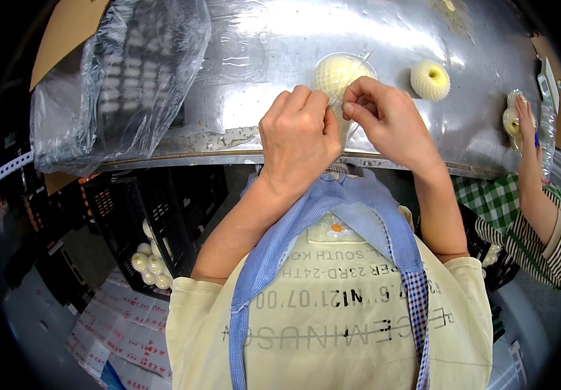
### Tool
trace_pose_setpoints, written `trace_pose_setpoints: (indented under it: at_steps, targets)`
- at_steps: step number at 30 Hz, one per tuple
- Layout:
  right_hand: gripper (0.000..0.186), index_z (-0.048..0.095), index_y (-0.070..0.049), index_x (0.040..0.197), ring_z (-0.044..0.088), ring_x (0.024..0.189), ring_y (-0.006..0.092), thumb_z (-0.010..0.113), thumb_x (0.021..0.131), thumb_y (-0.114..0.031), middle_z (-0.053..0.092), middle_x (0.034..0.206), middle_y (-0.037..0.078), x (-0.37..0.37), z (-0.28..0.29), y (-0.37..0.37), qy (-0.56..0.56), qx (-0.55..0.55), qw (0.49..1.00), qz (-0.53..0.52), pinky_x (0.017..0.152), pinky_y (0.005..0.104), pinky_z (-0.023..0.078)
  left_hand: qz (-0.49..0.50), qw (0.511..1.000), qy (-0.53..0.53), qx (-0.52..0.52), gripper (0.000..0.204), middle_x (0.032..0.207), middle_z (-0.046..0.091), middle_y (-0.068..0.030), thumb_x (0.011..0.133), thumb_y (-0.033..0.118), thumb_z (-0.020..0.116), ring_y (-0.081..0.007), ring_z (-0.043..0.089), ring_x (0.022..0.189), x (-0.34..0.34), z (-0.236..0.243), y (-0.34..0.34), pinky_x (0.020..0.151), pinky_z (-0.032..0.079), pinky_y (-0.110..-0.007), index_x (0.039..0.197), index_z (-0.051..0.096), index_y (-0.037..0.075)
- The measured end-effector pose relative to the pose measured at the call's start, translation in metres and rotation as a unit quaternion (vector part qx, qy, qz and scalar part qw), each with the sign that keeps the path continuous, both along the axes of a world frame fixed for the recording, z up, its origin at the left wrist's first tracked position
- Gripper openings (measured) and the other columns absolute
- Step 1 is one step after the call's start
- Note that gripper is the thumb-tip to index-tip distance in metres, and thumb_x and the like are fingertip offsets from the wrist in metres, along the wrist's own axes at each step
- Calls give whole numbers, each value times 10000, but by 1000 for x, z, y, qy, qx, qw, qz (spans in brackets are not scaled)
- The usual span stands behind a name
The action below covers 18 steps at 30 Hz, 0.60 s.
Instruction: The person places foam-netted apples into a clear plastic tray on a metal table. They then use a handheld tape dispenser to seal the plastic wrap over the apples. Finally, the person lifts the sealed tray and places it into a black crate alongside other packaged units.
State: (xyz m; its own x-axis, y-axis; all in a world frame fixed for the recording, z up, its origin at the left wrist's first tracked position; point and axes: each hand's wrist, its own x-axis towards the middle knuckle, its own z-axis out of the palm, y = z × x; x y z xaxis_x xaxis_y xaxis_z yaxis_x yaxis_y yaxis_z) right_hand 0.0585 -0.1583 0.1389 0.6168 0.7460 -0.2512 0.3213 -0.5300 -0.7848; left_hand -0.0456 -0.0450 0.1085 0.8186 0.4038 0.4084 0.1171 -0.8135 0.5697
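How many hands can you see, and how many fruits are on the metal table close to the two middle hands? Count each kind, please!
Middle hands: 2 (left hand, right hand)
Co-worker's hand: 1
Fruits: 2 (near fruit, right-side fruit)
Total: 5

A metal table, crate and netted fruit suggest a packing workshop.

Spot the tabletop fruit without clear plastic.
The netted fruit right of the person's right hand; the fruit ahead of that hand and the co-worker's fruit show clear plastic.
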Motion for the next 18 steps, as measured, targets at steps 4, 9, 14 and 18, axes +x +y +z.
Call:
trace_pose_setpoints:
  at_steps: [4, 9, 14, 18]
  targets:
    - [125, 608, 22, 840, 619, 649, 197, 590, 785, -90, 647, 715, 121, 10, -7, -4, 86, 19, 996, 13, 624, 311, 475, -6, 1000, 6, -2, 95, 650, 506, -105, 644, 8, 621, -275, 513, 575, 1, 0, -3, 513, 435, -380, 632, 529, 26]
    - [120, 613, 36, 835, 598, 663, 128, 591, 783, -70, 651, 733, 91, 21, -14, -7, 151, 43, 987, 40, 626, 272, 473, -2, 999, 48, -2, 102, 688, 578, -90, 636, 28, 663, -264, 581, 628, 1, 5, -4, 566, 458, -360, 727, 616, 28]
    - [87, 607, 33, 819, 590, 673, 97, 596, 800, -51, 657, 754, 80, 28, -15, -8, 191, 62, 978, 51, 627, 243, 469, 3, 999, 43, -5, 103, 683, 576, -85, 634, 31, 666, -262, 576, 617, 1, 3, -3, 554, 452, -355, 724, 616, 33]
    - [124, 582, 16, 879, 590, 660, 96, 633, 803, -67, 668, 764, 72, 20, -17, -14, 141, 74, 987, 35, 604, 238, 460, -5, 1000, 19, -20, 89, 652, 509, -103, 637, 10, 622, -277, 522, 576, 2, 1, 0, 516, 440, -379, 641, 535, 30]
